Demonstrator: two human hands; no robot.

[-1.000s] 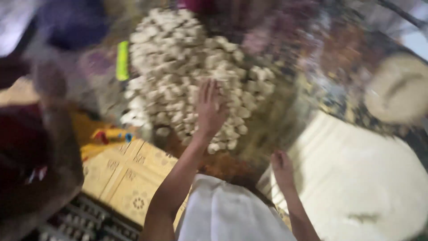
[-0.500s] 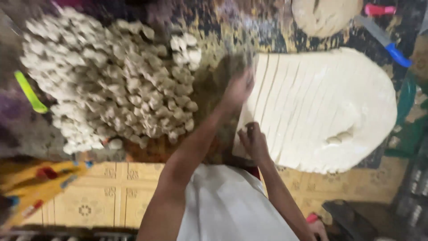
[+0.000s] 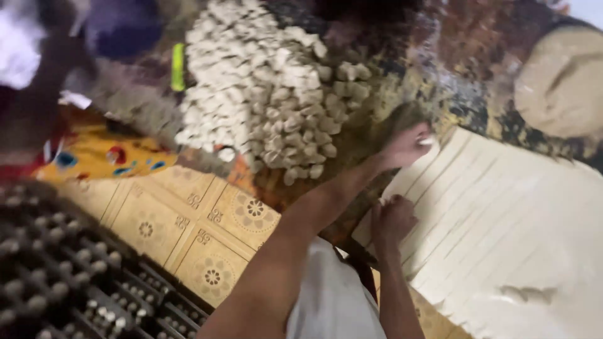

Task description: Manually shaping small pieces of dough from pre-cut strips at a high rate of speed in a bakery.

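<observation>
Fingers of the left hand (image 3: 407, 145) pinch the end of a dough strip (image 3: 428, 142) at the near edge of the rolled dough sheet (image 3: 521, 213); grip looks closed on it, though blur hides the fingertips. Right hand (image 3: 391, 220) rests curled, knuckles up, on the sheet's near edge; whether it holds anything cannot be told.

Sheet lies on a patterned floor cloth (image 3: 477, 44), scored into long parallel strips. Pile of small cut dough pieces (image 3: 270, 88) sits just beside the left hand, across a narrow gap of cloth. Round dough lump (image 3: 562, 81) lies well apart at upper right. Small loose scrap (image 3: 527, 293) lies on the sheet. Green object (image 3: 178, 66), unclear, beside the pile. Yellow patterned floor tiles (image 3: 207, 232) below.

Risk, judged: a thin strip may stretch or tear if lifted by one end; neighbouring strips may cling and drag along. Forearm crossing near the pile could knock pieces loose.

Pose: left arm extended diagonally forward, wrist low; right forearm nearly straight ahead, hand bent down.
</observation>
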